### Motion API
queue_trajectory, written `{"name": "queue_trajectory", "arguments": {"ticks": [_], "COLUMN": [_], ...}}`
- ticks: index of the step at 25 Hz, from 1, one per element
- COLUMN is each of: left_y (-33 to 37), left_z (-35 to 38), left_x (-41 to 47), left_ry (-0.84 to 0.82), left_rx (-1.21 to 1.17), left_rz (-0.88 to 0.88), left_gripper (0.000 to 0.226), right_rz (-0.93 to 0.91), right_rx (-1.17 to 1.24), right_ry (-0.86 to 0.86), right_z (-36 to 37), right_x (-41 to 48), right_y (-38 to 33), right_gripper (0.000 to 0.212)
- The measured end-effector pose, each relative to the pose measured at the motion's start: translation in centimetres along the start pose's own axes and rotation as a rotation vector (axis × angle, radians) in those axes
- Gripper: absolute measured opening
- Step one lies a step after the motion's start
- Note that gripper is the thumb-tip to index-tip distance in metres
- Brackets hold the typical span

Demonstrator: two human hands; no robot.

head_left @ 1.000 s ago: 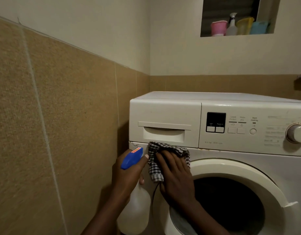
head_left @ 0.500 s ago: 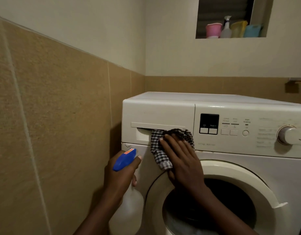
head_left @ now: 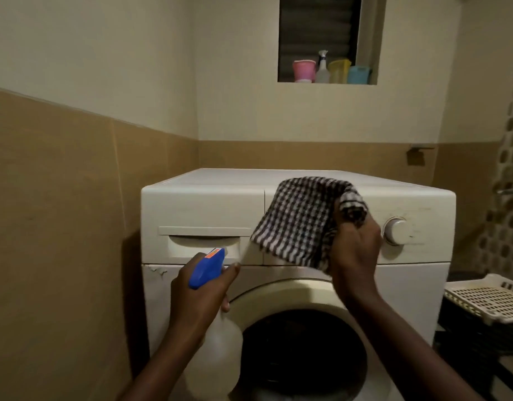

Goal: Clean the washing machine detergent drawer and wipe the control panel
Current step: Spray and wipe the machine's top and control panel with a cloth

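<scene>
Fingers (head_left: 365, 231) of the right hand (head_left: 355, 250) are curled tight round a bunched corner of the checked cloth (head_left: 298, 224), held up before the control panel (head_left: 417, 209); fingers (head_left: 230, 270) of the left hand (head_left: 197, 296) wrap the neck of the spray bottle (head_left: 206, 269), forefinger by its blue head. Behind both sets of fingers stands the white washing machine (head_left: 209, 195), its round door (head_left: 304, 357) below them. Well right of the right fingers lies a slatted basket (head_left: 486, 299). The detergent drawer (head_left: 203, 244), pushed in flush, sits just above the left fingers; the dial (head_left: 397, 230) is just right of the right fingers.
</scene>
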State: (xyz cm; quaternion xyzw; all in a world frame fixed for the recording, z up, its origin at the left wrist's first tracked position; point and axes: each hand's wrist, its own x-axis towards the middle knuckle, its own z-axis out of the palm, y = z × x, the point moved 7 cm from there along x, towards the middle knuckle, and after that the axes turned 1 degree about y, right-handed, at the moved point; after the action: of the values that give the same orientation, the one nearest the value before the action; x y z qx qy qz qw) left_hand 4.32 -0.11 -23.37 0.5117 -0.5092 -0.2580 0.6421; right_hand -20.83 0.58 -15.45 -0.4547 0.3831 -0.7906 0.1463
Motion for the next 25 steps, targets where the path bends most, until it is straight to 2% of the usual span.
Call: {"name": "queue_trajectory", "arguments": {"ticks": [2,4,7,9,13,17,22,25], "left_y": [1.6,3.4,5.7,6.6,7.9,8.4,3.7,1.6], "left_z": [1.5,2.9,4.8,5.7,5.6,6.3,6.2,6.4], "left_x": [0.4,1.0,2.1,2.7,3.5,2.9,0.9,-0.9], "left_ry": [-0.01,-0.022,-0.043,-0.04,-0.022,-0.092,-0.183,-0.239], "left_rx": [-0.006,-0.039,-0.003,0.053,0.094,0.124,0.04,0.094], "left_rz": [0.03,0.06,0.084,0.079,0.072,0.092,-0.152,-0.233], "left_gripper": [0.03,0.03,0.033,0.036,0.039,0.024,0.02,0.022], "right_rz": [0.103,0.093,-0.038,-0.16,-0.297,-0.231,-0.224,-0.24], "right_rx": [0.063,0.081,0.049,-0.01,-0.165,-0.41,-0.55,-0.569], "right_ry": [0.099,0.191,0.324,0.38,0.362,0.209,0.178,0.19], "right_z": [-1.3,-2.5,-3.7,-3.9,-3.2,-2.1,-1.8,-1.6], "right_x": [2.2,3.7,5.8,6.6,7.8,8.9,10.0,10.0], "right_y": [-0.3,-1.1,-2.7,-3.4,-2.1,1.8,3.4,3.6], "right_gripper": [0.023,0.03,0.047,0.046,0.04,0.041,0.031,0.028]}}
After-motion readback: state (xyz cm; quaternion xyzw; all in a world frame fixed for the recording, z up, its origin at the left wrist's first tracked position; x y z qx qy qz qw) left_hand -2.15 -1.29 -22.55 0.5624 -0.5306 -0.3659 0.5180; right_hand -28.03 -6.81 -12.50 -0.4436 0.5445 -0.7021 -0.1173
